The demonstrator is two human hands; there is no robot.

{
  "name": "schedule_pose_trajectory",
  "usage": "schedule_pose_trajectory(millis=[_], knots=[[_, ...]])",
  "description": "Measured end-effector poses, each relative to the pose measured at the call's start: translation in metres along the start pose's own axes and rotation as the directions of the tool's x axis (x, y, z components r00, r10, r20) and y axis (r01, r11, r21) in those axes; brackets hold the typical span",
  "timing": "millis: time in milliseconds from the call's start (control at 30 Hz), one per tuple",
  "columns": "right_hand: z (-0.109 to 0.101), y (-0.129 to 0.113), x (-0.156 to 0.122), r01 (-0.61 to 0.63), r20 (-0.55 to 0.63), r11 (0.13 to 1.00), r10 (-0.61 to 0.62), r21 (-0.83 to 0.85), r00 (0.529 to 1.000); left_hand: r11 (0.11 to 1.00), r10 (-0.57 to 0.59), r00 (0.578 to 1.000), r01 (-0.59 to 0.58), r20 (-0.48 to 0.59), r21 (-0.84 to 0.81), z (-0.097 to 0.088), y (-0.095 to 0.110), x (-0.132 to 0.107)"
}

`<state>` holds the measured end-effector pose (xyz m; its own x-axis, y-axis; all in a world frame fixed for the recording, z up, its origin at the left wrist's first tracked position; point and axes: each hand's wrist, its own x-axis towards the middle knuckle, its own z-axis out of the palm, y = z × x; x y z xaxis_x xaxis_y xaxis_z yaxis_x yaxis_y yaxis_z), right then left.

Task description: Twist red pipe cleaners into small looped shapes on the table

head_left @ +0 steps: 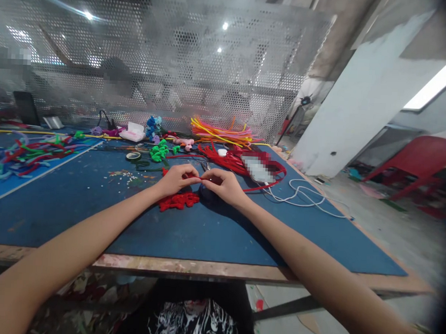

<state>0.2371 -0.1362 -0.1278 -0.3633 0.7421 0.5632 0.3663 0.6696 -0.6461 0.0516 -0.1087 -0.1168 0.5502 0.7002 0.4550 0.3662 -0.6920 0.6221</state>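
A worktable topped with a blue mat (105, 238) spreads before a seated person, backed by a perforated metal screen (212, 73). A red chair (415, 160) stands on the floor beyond the table's right side. Near the screen lies a loose sheaf of yellow, orange and pink stems (220, 132); in front of it, a bundle of red fuzzy stems (221, 159) fans across the mat and loops around a phone-like device (259, 168) trailing a white cable (302, 203).

At center, two bare hands meet just above the mat. The left hand (176, 179) and the right hand (224, 184) arch inward, forearms reaching in from either side, thumbs and forefingers pinching a red strip — soft, narrow and mostly hidden by the fingers. Under and beside the left hand sits a pile of red fuzzy pieces (179, 200), bright, plush and knobbly, bent into small lumpy shapes. Green fuzzy pieces (159, 151) cluster farther back. Tiny white bits (124, 177) — the smallest items in sight — dot the mat to the left.
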Motion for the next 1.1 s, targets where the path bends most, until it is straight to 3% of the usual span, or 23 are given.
schedule_pose_trajectory(millis=[167,333,500,733,833,967,1033,1100], knots=[[0.0,0.001,0.001,-0.06,0.035,0.994,0.057,0.088,0.998,1.0,0.026,1.0,-0.025,0.011,-0.003,-0.001,-0.001,0.0],[-0.004,-0.001,-0.001,-0.067,0.156,0.989,0.046,0.134,0.987,1.0,0.014,0.999,-0.013,0.045,-0.021,-0.001,-0.006,-0.002],[-0.006,-0.006,-0.003,-0.037,0.353,0.984,-0.027,0.174,0.935,0.998,0.051,0.992,-0.047,0.117,-0.037,0.0,-0.009,-0.003],[-0.005,-0.004,-0.005,0.049,0.489,0.986,-0.124,0.162,0.864,0.992,0.109,0.975,-0.12,0.194,0.045,0.0,-0.005,-0.007],[-0.005,-0.002,-0.004,0.055,0.424,0.986,-0.119,0.159,0.898,0.994,0.092,0.984,-0.099,0.156,0.036,-0.002,-0.004,-0.006],[-0.004,0.0,-0.001,0.025,0.126,0.997,-0.033,0.068,0.992,0.994,-0.07,0.997,0.069,-0.012,-0.08,0.001,-0.003,-0.002],[-0.003,0.0,0.0,0.016,-0.013,1.0,-0.016,0.008,1.0,0.969,-0.166,0.983,0.148,-0.079,-0.199,0.004,-0.001,-0.001],[-0.003,0.0,0.002,0.024,-0.068,0.999,-0.026,-0.03,0.997,0.92,-0.238,0.966,0.192,-0.098,-0.341,0.008,0.002,0.001]])
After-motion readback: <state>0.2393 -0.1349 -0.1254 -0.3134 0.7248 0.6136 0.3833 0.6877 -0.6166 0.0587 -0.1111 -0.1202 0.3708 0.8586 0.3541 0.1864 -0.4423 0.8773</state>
